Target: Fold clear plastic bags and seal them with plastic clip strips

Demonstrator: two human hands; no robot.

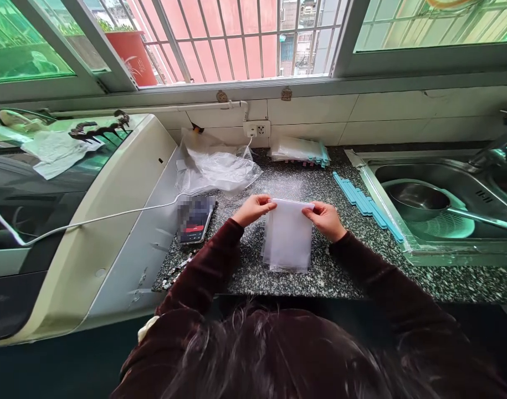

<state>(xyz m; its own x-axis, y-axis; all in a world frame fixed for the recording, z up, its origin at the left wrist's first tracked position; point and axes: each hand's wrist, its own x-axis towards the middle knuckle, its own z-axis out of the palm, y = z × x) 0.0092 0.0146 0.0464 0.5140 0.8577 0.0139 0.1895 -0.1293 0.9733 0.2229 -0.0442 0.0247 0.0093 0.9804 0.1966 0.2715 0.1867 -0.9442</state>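
Both hands pinch the top edge of a translucent plastic bag (290,235), one at each upper corner. My left hand (255,209) is closed on the left corner, thumb and fingers pressed together. On the opposite corner my right hand (324,220) is closed the same way. The bag hangs toward me over the granite counter, with more clear sheets or bags showing beneath its lower edge. Several light-blue plastic strips (365,205) lie in a slanting row to the right. Behind, against the wall, rests a pile of filled clear bags (298,151) with blue and pink edges.
A crumpled clear plastic bag (220,166) lies at the back left, near a wall socket (257,129) with a white cable (124,212). A phone (196,219) sits left of my arm. A washing machine (124,221) borders the left; a sink (428,244) holds a pan (419,199).
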